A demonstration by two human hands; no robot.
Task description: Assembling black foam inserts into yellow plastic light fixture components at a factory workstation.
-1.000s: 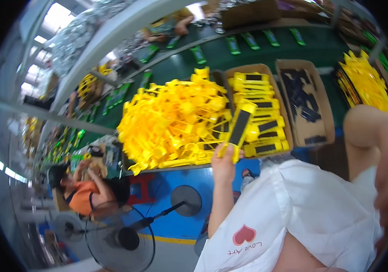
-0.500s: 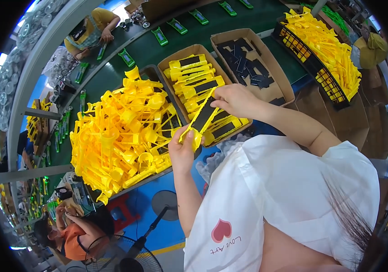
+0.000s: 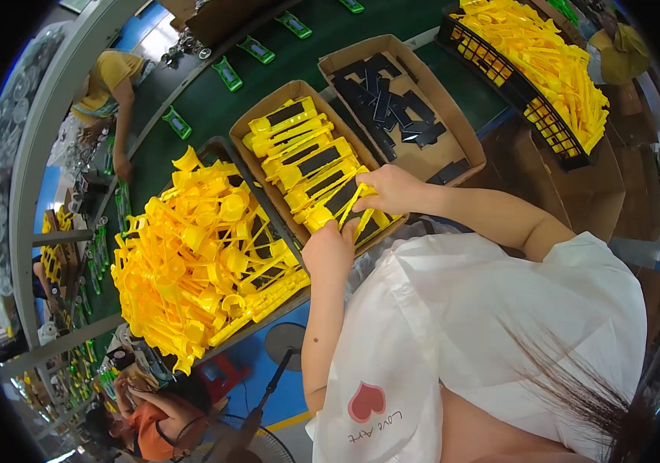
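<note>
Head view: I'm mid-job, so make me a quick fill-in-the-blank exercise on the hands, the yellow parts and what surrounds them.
1. The left hand and the right hand are both on one yellow part, whose flat strip is coloured ____.
2. The loose dark pieces lie in a box made of ____.
3. The big jumbled heap of yellow parts lies to the ____ of the left hand.
4. The shape printed on the white shirt is a red ____.

Missing words: black; cardboard; left; heart.

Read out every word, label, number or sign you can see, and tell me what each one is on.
White shirt: dark lettering beside a red heart; I won't copy its wording.
Small green items: any markings too small to read.
Yellow parts: no legible text.
</note>
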